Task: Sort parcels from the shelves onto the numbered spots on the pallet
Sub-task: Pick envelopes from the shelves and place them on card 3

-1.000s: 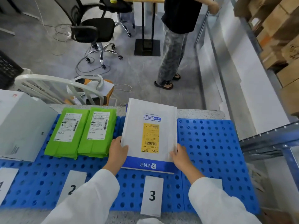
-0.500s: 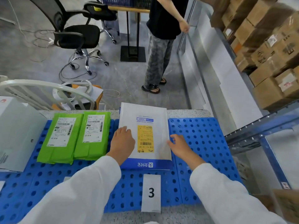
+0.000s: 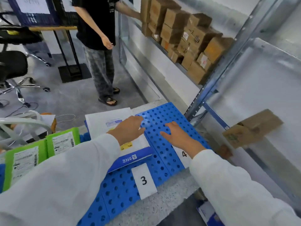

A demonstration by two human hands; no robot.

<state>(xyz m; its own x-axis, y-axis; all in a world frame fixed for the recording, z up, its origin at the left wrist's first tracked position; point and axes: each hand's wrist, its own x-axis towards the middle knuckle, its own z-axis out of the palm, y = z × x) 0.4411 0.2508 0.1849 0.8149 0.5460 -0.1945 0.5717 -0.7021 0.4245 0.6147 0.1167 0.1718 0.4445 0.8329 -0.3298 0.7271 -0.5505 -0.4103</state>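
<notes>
The white mailer (image 3: 104, 126) lies flat on the blue pallet (image 3: 162, 115), with its blue end just above the 3 card (image 3: 144, 181) and its long axis running away from the person. Neither hand holds it. The left hand (image 3: 128, 129) is over the mailer's right edge, fingers (image 3: 138, 119) straight and a little apart, the tips past the edge over bare pallet. I cannot tell whether the palm touches the paper. The right hand (image 3: 177, 136) is over the bare squares behind the 4 card (image 3: 184, 154), fingers spread and straight, gripping nothing. Spot 4 carries no parcel, so I judge the next pick is due from the shelf (image 3: 268, 88). The nearest parcel there, a small brown box (image 3: 252, 128), lies to the right of both hands, beyond the pallet's right edge, and the right hand is clearly the nearer. Its long side seems to run up and rightward in the view, though blur hides more detail. The left hand would have to cross the right arm, so the right should lead
</notes>
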